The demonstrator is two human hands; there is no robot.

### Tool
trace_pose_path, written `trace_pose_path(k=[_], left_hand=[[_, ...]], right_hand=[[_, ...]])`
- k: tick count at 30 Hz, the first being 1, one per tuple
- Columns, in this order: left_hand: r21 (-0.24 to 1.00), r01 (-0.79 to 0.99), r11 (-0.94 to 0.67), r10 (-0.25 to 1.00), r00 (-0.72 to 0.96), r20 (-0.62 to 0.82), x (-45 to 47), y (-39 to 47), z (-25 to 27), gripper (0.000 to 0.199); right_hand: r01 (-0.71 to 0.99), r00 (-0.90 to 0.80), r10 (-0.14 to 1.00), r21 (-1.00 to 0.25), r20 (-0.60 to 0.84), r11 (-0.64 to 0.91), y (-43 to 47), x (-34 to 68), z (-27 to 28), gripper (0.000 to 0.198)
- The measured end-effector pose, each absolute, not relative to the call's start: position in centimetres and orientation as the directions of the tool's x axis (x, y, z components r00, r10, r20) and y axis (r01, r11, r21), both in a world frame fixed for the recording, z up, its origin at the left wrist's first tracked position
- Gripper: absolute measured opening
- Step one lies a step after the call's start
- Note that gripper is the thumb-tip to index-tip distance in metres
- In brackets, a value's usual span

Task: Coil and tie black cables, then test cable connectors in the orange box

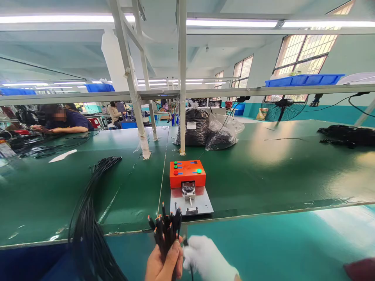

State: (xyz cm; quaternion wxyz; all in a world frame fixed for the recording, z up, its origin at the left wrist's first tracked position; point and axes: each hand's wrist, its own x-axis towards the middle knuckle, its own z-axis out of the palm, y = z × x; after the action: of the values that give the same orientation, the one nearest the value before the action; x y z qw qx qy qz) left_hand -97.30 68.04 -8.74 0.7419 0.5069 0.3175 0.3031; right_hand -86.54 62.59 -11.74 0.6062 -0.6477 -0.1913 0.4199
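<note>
My left hand [166, 259], bare, is wrapped round a bundle of short black cable ends [166, 230], several with orange tips pointing up. Beside it my right hand [209, 255], in a white glove, pinches a single black cable [191, 270] whose end shows by the fingers. Just beyond both hands, at the table's front edge, stands a gauge fixture: an orange box [187, 180] with green and red buttons, a digital dial gauge [188, 187] and a metal base plate [203, 205]. The gauge's reading is too small to make out.
A long bundle of black cables [92, 214] lies at left and hangs over the front edge of the green table [249, 179]. Upright posts [183, 78] and filled plastic bags [197, 127] stand behind the box. More black cables [350, 136] lie far right. A co-worker [70, 119] sits at left.
</note>
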Motion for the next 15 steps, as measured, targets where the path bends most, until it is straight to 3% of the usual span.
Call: trace_pose_path(k=[1, 4, 6, 10, 13, 15], left_hand=[[0.946, -0.11, 0.305, 0.757, 0.631, -0.171, -97.3, 68.1, -8.6, 0.04], [0.962, -0.053, 0.267, 0.749, 0.64, -0.173, -97.1, 68.1, -8.5, 0.043], [0.972, -0.014, 0.234, 0.732, 0.66, -0.167, -97.0, 67.9, -8.6, 0.042], [0.973, -0.009, 0.232, 0.768, 0.615, -0.177, -96.9, 67.7, -8.9, 0.041], [0.972, -0.092, 0.218, 0.909, 0.383, -0.168, -97.0, 67.8, -9.0, 0.044], [0.961, -0.171, 0.215, 0.938, 0.309, -0.155, -97.0, 67.9, -8.8, 0.044]], right_hand=[[-0.211, 0.622, 0.729, -0.958, -0.285, -0.194, 62.1, -86.9, -11.6, 0.019], [-0.095, 0.76, 0.641, -0.994, -0.111, -0.061, 61.0, -87.5, -10.0, 0.043], [-0.153, 0.729, 0.681, -0.986, -0.068, 0.065, 61.0, -87.8, -8.3, 0.044], [-0.342, 0.606, 0.78, -0.936, -0.153, 0.083, 62.0, -88.0, -6.2, 0.029], [-0.289, 0.713, 0.679, -0.955, -0.172, 0.062, 62.3, -87.8, -6.7, 0.027], [-0.241, 0.744, 0.637, -0.97, -0.203, -0.027, 62.3, -87.2, -7.4, 0.03]])
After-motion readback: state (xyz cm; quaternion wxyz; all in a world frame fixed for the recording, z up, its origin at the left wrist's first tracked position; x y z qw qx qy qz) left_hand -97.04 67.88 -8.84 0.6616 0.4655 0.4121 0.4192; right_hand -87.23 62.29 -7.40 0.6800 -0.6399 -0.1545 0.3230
